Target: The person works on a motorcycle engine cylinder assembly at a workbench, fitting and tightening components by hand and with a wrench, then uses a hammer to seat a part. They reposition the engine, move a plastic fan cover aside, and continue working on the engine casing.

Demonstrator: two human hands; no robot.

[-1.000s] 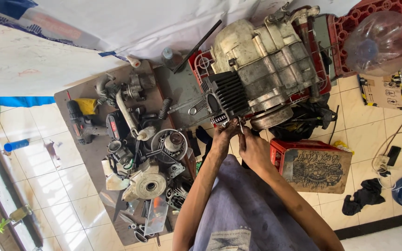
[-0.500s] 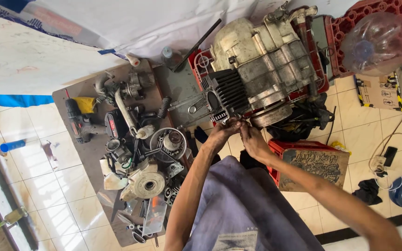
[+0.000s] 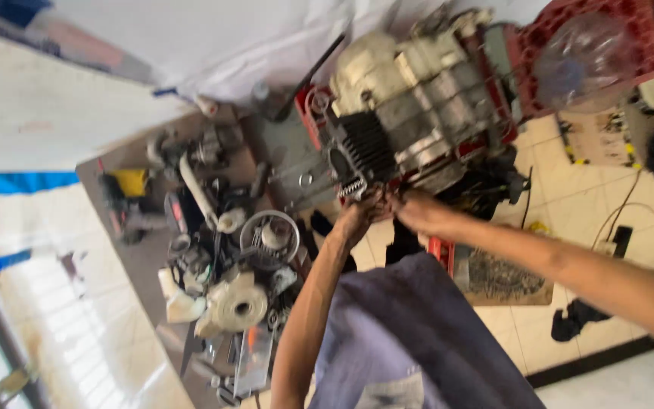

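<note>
While the frame is blurred, I log both hands meeting at the finned cylinder of the engine, which sits propped on a red crate to bring it within reach. Left hand and right hand look pinched narrow there; what they grip, I cannot tell. Loose parts lie spread on a board beside them.

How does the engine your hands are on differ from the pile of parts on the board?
The engine is one assembled block with a black finned cylinder, propped on a red crate; the parts lie loose and scattered flat on the board. Both hands, left and right, touch the engine's lower edge; nothing touches the parts. The engine looks far bulkier than any single part. Both are grimy grey metal.
</note>
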